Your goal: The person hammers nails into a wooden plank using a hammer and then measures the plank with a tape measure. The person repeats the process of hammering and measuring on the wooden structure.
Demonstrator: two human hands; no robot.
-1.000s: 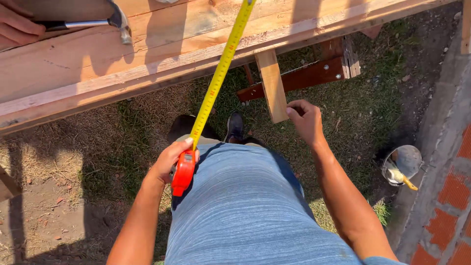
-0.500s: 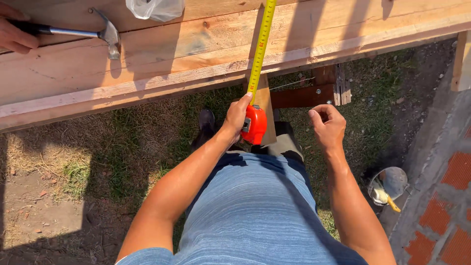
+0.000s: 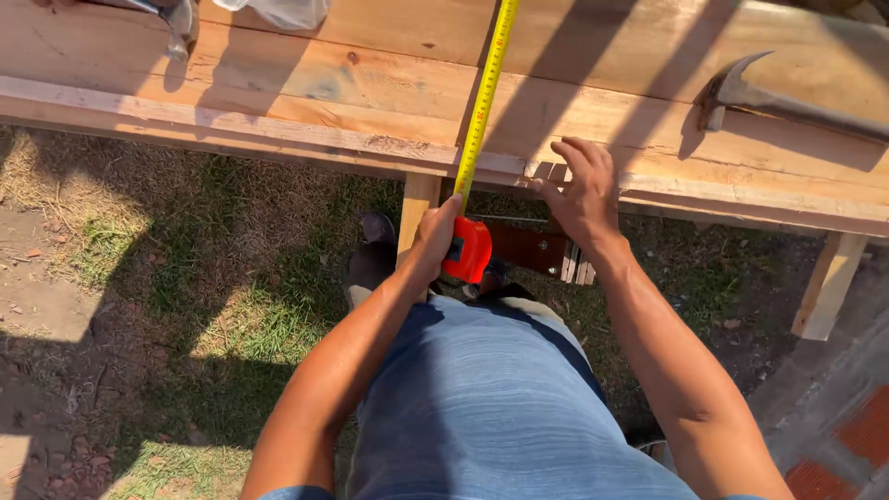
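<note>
My left hand [image 3: 433, 239] grips an orange tape measure [image 3: 468, 250] just below the near edge of a long wooden plank structure [image 3: 278, 102]. Its yellow blade [image 3: 486, 88] runs up across the planks and out of the top of the view. My right hand [image 3: 579, 190] rests with spread fingers on the plank edge, right of the blade, holding nothing. A claw hammer [image 3: 778, 102] lies on the planks at the right.
Another hammer head [image 3: 178, 20] and a clear plastic bag [image 3: 278, 11] sit at the top left of the planks. Wooden legs [image 3: 829, 282] hold the planks up. Grass and bare dirt [image 3: 139, 278] lie below; red bricks [image 3: 847, 440] at the lower right.
My right hand rose from below the planks onto their near edge. The view shifted right: a hammer came into sight at the right and the metal bucket left the frame.
</note>
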